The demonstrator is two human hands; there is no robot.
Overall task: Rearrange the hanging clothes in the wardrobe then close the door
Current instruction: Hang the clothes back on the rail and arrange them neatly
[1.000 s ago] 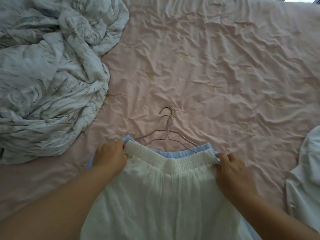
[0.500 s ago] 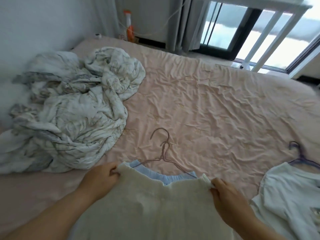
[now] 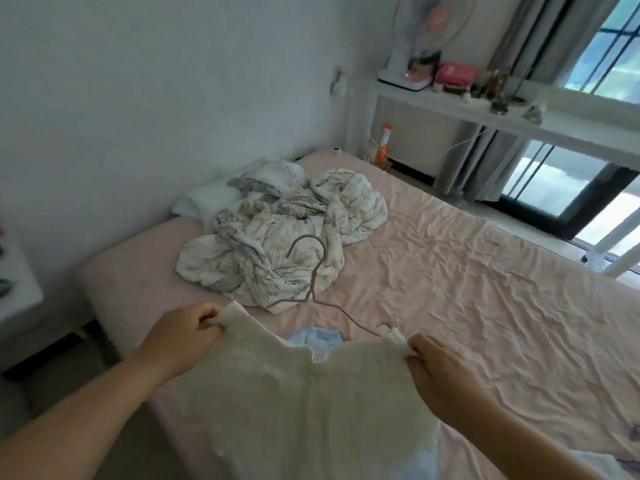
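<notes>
We saw a bed [image 3: 467, 289] under a wrinkled pink sheet, with a crumpled white-and-grey duvet [image 3: 277, 237] heaped toward its far left corner and a white pillow [image 3: 204, 200] behind it against the pale wall. Beyond the bed stood a white surface [image 3: 485, 114] carrying a fan [image 3: 427, 26], a pink box [image 3: 455, 74] and small clutter — too blurred for us to name. An orange-and-white bottle [image 3: 383, 145] stood below it, beside grey curtains [image 3: 485, 157] and a window [image 3: 561, 188].
</notes>
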